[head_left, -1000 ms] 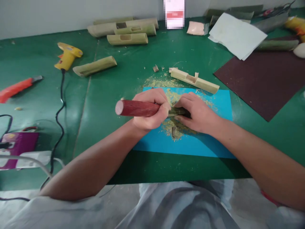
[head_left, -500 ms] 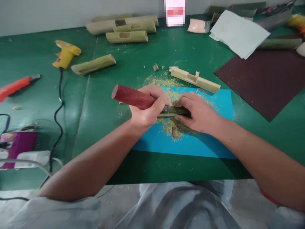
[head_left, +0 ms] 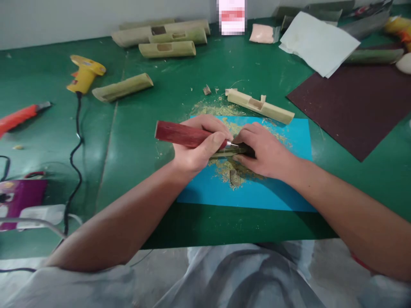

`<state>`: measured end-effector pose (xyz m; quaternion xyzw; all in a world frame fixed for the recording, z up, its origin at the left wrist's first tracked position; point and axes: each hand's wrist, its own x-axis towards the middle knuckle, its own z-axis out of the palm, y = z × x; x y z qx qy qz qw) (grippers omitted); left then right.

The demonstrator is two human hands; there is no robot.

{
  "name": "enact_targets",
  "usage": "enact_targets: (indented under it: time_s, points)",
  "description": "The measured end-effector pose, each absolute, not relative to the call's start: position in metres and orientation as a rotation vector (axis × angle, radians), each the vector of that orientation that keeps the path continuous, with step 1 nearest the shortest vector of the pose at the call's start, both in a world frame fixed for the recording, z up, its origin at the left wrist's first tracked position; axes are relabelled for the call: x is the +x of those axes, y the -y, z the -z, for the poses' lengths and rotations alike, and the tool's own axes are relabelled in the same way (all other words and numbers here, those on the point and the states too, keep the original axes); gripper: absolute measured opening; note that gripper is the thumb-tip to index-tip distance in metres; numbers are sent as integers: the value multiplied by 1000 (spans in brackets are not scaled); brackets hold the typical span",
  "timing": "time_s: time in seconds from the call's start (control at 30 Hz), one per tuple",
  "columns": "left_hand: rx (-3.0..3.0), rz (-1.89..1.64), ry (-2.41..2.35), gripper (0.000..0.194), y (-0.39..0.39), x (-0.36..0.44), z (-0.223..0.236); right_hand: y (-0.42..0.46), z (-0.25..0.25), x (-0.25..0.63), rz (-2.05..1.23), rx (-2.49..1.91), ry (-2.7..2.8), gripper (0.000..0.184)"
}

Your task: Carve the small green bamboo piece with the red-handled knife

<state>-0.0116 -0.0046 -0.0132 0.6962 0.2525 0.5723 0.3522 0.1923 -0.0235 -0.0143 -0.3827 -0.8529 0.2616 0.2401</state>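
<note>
My left hand (head_left: 195, 147) is closed around a carving tool (head_left: 183, 133) with a thick red wooden handle. Its silver collar and thin metal tip point right, against a dark green bamboo piece (head_left: 226, 152). Thumb and fingers of my right hand (head_left: 268, 149) pinch that bamboo at its right end and cover part of it. Under both hands lies a blue sheet (head_left: 205, 192), strewn with yellowish shavings (head_left: 221, 171) and a small brown chip (head_left: 235, 177). Just beyond the sheet's far edge rests a pale bamboo tube (head_left: 276, 111) with a cut-out opening.
A yellow hot-air gun (head_left: 84, 75), a bamboo tube (head_left: 123, 87) and a red cutter (head_left: 21, 117) are at left. More notched tubes (head_left: 167, 49) line the wall. To the right are white paper (head_left: 319, 42) and a dark brown sheet (head_left: 353, 111). A purple box (head_left: 28, 194) sits near-left.
The tool's handle has dropped to a flatter angle, and its metal tip now shows. My left thumb has shifted along the handle. The right hand keeps its grip on the bamboo.
</note>
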Motion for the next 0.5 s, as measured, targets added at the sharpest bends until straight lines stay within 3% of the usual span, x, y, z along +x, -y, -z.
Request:
enact_targets:
  time_s: [0.5]
  points:
    - [1804,-1270,-736,16,4,-18,9,23,17,192,-699,-1010,2323,11]
